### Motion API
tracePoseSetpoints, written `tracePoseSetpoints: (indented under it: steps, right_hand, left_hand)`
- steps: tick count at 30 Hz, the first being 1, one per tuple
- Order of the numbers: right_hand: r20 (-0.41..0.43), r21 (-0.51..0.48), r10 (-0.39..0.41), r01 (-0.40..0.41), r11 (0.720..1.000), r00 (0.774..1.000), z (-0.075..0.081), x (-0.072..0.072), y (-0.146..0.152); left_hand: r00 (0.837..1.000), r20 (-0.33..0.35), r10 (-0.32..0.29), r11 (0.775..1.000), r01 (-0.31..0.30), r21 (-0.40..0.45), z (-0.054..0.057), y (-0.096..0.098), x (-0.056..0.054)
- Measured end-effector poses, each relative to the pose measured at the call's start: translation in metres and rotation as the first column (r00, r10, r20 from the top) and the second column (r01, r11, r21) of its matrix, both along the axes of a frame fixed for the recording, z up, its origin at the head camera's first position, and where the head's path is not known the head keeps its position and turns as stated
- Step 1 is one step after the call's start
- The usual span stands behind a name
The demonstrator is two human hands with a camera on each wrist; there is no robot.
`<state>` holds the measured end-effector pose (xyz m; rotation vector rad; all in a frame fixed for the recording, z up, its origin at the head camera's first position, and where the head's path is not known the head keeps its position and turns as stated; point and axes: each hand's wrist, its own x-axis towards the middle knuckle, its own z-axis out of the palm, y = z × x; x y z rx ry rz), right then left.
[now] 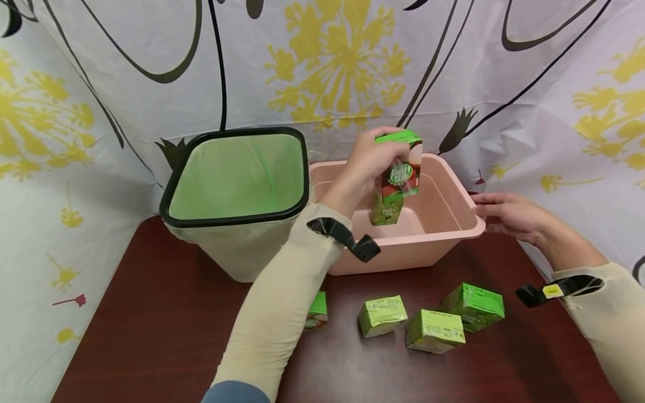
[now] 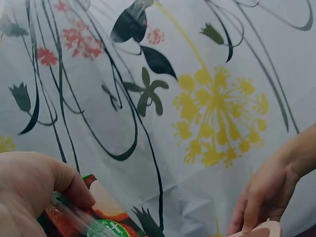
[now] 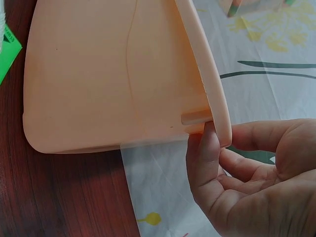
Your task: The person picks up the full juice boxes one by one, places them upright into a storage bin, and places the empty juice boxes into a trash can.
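Observation:
In the head view my left hand [image 1: 370, 159] grips a red and green drink carton [image 1: 401, 173] over the pink plastic bin [image 1: 443, 232]. Below that carton, a second green carton [image 1: 387, 210] shows inside the bin, partly covered by the held one. From the left wrist view, thumb and fingers of the left hand [image 2: 34, 195] wrap the carton [image 2: 106, 212]. At the bin's right end, my right hand [image 1: 514, 215] holds the rim. The right wrist view shows the fingers of this hand [image 3: 256, 173] pinching the rim of the bin [image 3: 215, 94] from both sides.
A bin with a black rim [image 1: 234, 218] and a pale green liner stands left of the pink bin. Several green cartons, among them a light-topped carton [image 1: 383, 316] and a bright green carton [image 1: 473, 307], lie on the dark wooden table [image 1: 151, 336]. A patterned sheet [image 1: 353, 56] hangs behind.

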<state>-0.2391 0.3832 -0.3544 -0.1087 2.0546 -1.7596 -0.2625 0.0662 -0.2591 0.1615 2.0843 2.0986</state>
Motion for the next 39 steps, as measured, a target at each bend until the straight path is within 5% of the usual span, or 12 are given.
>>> tracePoseSetpoints:
  steps: [11, 25, 32, 34, 35, 36, 37, 38, 39]
  right_hand:
    - [-0.006, 0.023, -0.013, 0.013, 1.0, 1.0, 0.001, 0.0, -0.001]
    - [-0.011, 0.035, 0.005, -0.005, 0.999, 1.0, 0.0, 0.0, 0.001]
    - [-0.015, 0.037, 0.0, 0.001, 0.999, 1.0, -0.001, 0.001, 0.002]
    - [-0.013, 0.03, -0.002, 0.003, 1.0, 1.0, -0.001, 0.001, 0.002]
    - [-0.013, 0.025, -0.002, 0.003, 1.0, 1.0, -0.001, 0.001, 0.001]
    - [-0.01, 0.016, -0.004, 0.004, 1.0, 1.0, -0.002, 0.001, 0.001]
    - [-0.008, -0.001, 0.001, -0.001, 1.0, 1.0, -0.002, 0.001, 0.001]
    - [-0.007, -0.01, 0.0, 0.0, 1.0, 1.0, -0.002, 0.001, 0.001]
    - [-0.007, -0.016, -0.002, 0.001, 1.0, 1.0, -0.002, 0.001, 0.001]
  left_hand:
    - [0.986, 0.05, 0.161, 0.986, -0.158, -0.057, -0.007, 0.013, -0.031]
    - [0.95, 0.229, 0.211, 0.972, -0.179, -0.152, -0.054, -0.006, -0.05]
    - [0.934, 0.255, 0.251, 0.909, -0.137, -0.394, -0.076, -0.012, -0.064]
    - [0.955, 0.237, 0.181, 0.828, -0.018, -0.56, -0.087, -0.013, -0.073]
    - [0.965, 0.23, 0.124, 0.742, 0.064, -0.667, -0.092, -0.013, -0.078]
    - [0.981, 0.19, 0.041, 0.62, 0.124, -0.775, -0.104, -0.013, -0.089]
    - [0.984, 0.174, -0.043, 0.458, 0.174, -0.872, -0.11, -0.013, -0.096]
    - [0.977, 0.164, -0.135, 0.268, 0.195, -0.943, -0.117, -0.013, -0.104]
    - [0.963, 0.146, -0.225, 0.094, 0.17, -0.981, -0.122, -0.012, -0.111]
